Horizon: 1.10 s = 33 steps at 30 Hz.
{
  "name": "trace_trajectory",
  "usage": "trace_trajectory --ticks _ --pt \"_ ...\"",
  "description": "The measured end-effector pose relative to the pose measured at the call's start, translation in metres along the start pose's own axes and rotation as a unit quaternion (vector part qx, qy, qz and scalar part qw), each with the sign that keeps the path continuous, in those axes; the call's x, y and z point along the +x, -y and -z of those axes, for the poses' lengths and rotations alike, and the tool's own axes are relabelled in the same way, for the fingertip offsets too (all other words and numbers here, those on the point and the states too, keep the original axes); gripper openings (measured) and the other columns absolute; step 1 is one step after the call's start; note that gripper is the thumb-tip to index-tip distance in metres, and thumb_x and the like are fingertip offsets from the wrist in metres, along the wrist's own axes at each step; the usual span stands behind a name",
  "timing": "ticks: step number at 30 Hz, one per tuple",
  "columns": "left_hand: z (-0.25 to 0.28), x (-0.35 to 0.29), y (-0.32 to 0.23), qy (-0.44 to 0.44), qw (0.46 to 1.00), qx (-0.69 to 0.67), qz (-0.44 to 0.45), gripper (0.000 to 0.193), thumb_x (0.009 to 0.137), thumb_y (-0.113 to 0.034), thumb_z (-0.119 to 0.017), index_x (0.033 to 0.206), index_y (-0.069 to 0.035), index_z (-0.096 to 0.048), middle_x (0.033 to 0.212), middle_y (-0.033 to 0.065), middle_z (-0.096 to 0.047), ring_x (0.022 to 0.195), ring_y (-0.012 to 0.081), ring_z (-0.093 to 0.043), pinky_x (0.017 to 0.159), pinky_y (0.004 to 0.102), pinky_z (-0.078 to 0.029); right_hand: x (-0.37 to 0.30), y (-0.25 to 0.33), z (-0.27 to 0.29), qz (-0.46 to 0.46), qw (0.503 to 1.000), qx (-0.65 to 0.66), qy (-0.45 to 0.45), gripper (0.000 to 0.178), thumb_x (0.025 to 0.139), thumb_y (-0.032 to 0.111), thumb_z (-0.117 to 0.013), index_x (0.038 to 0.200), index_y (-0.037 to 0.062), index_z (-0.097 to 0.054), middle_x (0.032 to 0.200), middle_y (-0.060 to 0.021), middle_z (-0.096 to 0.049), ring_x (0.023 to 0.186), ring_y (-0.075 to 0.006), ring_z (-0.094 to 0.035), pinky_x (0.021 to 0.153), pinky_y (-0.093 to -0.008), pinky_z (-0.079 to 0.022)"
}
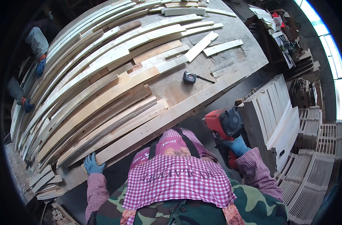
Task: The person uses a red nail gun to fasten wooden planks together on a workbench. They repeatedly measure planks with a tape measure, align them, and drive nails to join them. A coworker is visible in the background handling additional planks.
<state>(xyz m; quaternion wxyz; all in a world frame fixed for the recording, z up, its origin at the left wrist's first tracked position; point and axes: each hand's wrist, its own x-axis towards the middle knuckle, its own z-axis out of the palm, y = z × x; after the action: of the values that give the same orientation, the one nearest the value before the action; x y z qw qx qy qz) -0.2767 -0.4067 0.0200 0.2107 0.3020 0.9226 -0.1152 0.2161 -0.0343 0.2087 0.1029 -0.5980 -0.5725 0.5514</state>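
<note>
My right hand [236, 145], in a light blue glove, is wrapped round the handle of a red and black nail gun [224, 123]. The tool is held off the table's near edge, right of my body, its nose toward the left. In the same kind of glove, my left hand [93, 164] has its fingers spread at the near left end of a long pale wooden plank [171, 126]. This plank lies along the table's front edge. A black tape measure [189, 77] rests on the tabletop beyond it.
Many loose boards [99, 95] cover the table [250, 56]. Another person's gloved hands [41, 67] touch boards at the far left. A stack of wooden panels [270, 108] stands close right of the nail gun, with slatted wood stacks [310, 168] behind. Short offcuts [47, 180] lie lower left.
</note>
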Motion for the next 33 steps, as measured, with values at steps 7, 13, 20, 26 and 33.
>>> trace_trajectory --ticks 7,13,20,26,33 --pt "0.012 -0.026 -0.074 0.010 1.000 0.007 0.016 0.101 0.069 -0.037 -0.076 0.145 -0.005 -0.018 0.150 0.0181 -0.018 0.140 0.0339 -0.012 0.114 0.0437 -0.011 0.064 0.013 0.066 -0.022 0.995 -0.098 0.006 0.041 0.074 0.014 -0.069 0.112 0.0010 -0.058 0.088 -0.0091 -0.066 0.076 -0.0169 -0.064 0.069 -0.0310 -0.052" --pt "0.003 -0.045 -0.138 -0.019 0.987 -0.103 0.123 0.104 0.071 -0.036 -0.075 0.148 -0.009 -0.010 0.153 0.0188 -0.006 0.139 0.0389 -0.010 0.113 0.0451 -0.015 0.145 0.070 0.111 0.036 0.986 -0.111 0.115 0.047 0.080 0.005 -0.061 0.125 0.0044 -0.046 0.090 -0.0115 -0.064 0.072 -0.0192 -0.065 0.062 -0.0335 -0.055" --pt "0.008 -0.045 -0.207 0.012 0.943 -0.239 0.232 0.098 0.074 -0.042 -0.070 0.147 -0.009 -0.013 0.152 0.0199 -0.009 0.140 0.0378 -0.010 0.112 0.0482 -0.019 0.271 0.121 0.162 0.050 0.933 -0.331 0.131 0.066 0.073 0.009 -0.065 0.134 0.0136 -0.041 0.085 -0.0165 -0.065 0.066 -0.0251 -0.066 0.060 -0.0373 -0.054" --pt "0.014 -0.036 -0.257 0.017 0.918 -0.306 0.252 0.089 0.074 -0.043 -0.069 0.145 -0.012 -0.025 0.151 0.0184 -0.015 0.135 0.0377 -0.025 0.109 0.0461 -0.026 0.365 0.169 0.196 0.368 0.591 -0.717 0.039 0.082 0.069 0.006 -0.061 0.143 0.0162 -0.026 0.085 -0.0216 -0.059 0.075 -0.0401 -0.060 0.065 -0.0486 -0.048" --pt "0.008 -0.081 -0.295 0.059 0.889 -0.339 0.302 0.082 0.072 -0.047 -0.069 0.140 -0.013 -0.037 0.148 0.0183 -0.024 0.133 0.0369 -0.029 0.109 0.0451 -0.026 0.588 0.149 0.225 0.523 0.423 -0.740 0.006 0.066 0.070 0.007 -0.060 0.133 0.0237 -0.045 0.083 -0.0118 -0.054 0.071 -0.0304 -0.054 0.060 -0.0422 -0.040"
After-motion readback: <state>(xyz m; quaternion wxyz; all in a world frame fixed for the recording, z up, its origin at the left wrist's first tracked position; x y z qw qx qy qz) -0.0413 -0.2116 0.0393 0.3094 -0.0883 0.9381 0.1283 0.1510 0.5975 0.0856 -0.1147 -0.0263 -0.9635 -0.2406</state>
